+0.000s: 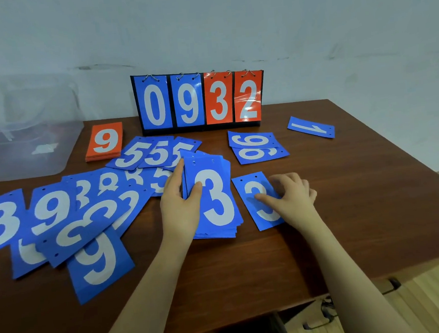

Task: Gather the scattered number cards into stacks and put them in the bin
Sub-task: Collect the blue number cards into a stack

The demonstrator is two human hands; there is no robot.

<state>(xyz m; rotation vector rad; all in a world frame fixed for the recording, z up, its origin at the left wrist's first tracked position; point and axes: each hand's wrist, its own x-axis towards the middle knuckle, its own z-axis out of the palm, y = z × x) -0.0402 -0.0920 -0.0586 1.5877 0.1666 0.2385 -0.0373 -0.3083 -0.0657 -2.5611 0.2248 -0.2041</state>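
My left hand point(181, 208) steadies the blue stack point(213, 201) in the middle of the frame; its thumb lies on the top card, a 3, and its fingers point(177, 169) run straight up the stack's left edge, so the hand clamps the pile loosely from the side. My right hand point(292, 200) rests on a single blue 3 card point(255, 203) just to the right of the stack; the fingertips press flat on its face, the other fingers curled loosely behind, and nothing is pinched yet.

What matters for the coming move, I judge, is this: the loose card lies right of the stack, near it but apart from it, its long axis running up and down the frame and tilted a little to the left at the top, nearly parallel with the stack; my right hand is the nearer one and already on it, so a short slide leftward should bring it onto the pile.

Other cards wait; a heap of blue cards point(60, 226) at lower left, three 5s point(154, 153) above the stack, two cards point(259, 147) at upper right, and a lone 1 point(311, 127) beyond them. The red pile point(104, 141) sits by the clear bin point(27, 144) at upper left of the bench point(347, 208); the bin's contents I cannot make out.
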